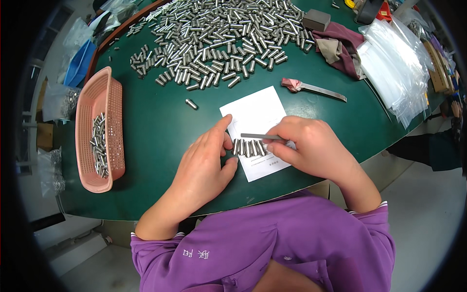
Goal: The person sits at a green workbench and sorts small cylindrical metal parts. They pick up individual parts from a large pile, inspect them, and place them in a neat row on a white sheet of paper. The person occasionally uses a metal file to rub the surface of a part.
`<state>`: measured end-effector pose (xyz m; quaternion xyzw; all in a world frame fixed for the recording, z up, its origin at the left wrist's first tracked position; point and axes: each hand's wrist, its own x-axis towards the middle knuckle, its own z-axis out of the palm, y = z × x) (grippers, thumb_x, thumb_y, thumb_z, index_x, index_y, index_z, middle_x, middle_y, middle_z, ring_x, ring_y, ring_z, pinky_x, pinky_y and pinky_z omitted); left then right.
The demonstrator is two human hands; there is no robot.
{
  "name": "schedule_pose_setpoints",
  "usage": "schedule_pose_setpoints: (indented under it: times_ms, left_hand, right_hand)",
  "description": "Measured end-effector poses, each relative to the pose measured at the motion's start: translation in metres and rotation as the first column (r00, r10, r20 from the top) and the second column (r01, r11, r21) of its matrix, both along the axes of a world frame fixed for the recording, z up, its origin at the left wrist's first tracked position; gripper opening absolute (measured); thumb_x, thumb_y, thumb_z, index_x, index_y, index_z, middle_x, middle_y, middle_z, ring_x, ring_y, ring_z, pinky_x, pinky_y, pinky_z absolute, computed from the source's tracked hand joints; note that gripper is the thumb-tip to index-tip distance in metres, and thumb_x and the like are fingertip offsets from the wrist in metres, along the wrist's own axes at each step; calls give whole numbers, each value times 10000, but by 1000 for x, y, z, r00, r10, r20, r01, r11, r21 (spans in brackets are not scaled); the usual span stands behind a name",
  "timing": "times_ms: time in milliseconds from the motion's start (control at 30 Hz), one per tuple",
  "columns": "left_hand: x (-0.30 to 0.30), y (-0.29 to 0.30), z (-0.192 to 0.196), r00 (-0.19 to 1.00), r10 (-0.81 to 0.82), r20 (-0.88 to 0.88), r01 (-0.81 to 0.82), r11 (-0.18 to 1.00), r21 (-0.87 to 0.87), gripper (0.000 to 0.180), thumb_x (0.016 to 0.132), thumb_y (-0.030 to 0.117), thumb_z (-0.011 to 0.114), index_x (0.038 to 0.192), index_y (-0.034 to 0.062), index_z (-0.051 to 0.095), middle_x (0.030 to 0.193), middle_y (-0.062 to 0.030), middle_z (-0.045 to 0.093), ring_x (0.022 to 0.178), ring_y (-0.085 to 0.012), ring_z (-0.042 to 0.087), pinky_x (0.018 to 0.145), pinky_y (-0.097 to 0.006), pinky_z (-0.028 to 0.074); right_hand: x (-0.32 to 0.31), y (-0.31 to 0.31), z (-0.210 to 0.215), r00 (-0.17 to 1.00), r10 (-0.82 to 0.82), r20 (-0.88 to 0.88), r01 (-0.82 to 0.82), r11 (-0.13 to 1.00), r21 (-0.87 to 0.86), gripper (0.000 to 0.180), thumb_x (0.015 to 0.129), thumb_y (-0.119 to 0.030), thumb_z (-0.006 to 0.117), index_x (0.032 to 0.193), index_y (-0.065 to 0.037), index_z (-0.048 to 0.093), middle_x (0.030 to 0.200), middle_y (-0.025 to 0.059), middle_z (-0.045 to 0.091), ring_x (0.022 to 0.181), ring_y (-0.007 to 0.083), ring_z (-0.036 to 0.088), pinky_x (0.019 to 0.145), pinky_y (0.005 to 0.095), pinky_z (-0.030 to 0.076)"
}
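Note:
A row of several short metal pins (249,148) stands side by side on a white printed paper sheet (262,104), in front of me. My right hand (309,143) is closed in a pinch on a slim dark grey bar (255,136), which lies level across the far ends of the pins. At the row's left end is my left hand (206,155), cupped, thumb and fingers apart with nothing gripped. Whether its fingertips touch the end pin I cannot tell. One loose metal pin (191,104) lies on the green table beyond my left hand.
A large heap of metal pins (219,39) covers the far table. At left, a pink basket (116,141) holds more pins. Right of the paper lies a blade with a cloth-wrapped handle (323,91). Clear plastic bags (391,63), a maroon cloth (343,41) and a grey block (316,20) lie far right.

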<state>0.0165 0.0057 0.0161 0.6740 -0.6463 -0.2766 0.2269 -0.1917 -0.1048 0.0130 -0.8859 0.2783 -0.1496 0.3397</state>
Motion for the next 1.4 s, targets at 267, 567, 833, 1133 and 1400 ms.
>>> schedule_pose_setpoints:
  times_ms: [267,567,833,1133,1400]
  left_hand:
    - [0,0,-9,996,88,-32,-88,996,-4,737,766,0,745,1409,-38,387,930,-52,605,791,-160,591,710,-291,499]
    - [1,0,-11,995,87,-58,-88,996,-16,691,767,-19,751,1364,-27,402,913,-48,620,787,-149,593,695,-277,498]
    - [0,1,-8,997,64,-30,-65,997,-37,692,762,3,752,1353,-24,392,904,-68,623,789,-208,615,709,-341,524]
    - [-3,2,-2,998,51,-47,-52,999,-14,703,763,-26,699,1385,-15,373,945,-79,611,805,-217,614,731,-355,519]
    - [-7,1,-6,997,13,-76,-16,999,-28,698,753,-55,662,1386,-18,371,931,-78,611,781,-212,611,726,-353,520]
  right_hand:
    - [51,-26,-12,987,144,-67,-137,986,95,156,818,-181,686,902,-52,717,834,86,672,785,270,655,707,382,516]
    - [64,-23,-18,991,89,-99,-84,995,60,150,844,-174,663,867,-31,700,853,124,673,804,300,654,724,377,519]
    - [9,-107,22,863,-408,299,499,783,-372,263,872,-236,664,1088,-88,689,930,138,670,900,351,646,803,435,517]
    - [-25,-38,28,946,-322,-24,323,945,44,236,855,-131,692,1070,-36,703,737,23,600,612,55,473,558,227,396]
    - [-19,-6,-2,987,-162,10,161,986,29,198,868,-112,639,1049,-39,666,912,153,691,806,332,672,712,401,533]
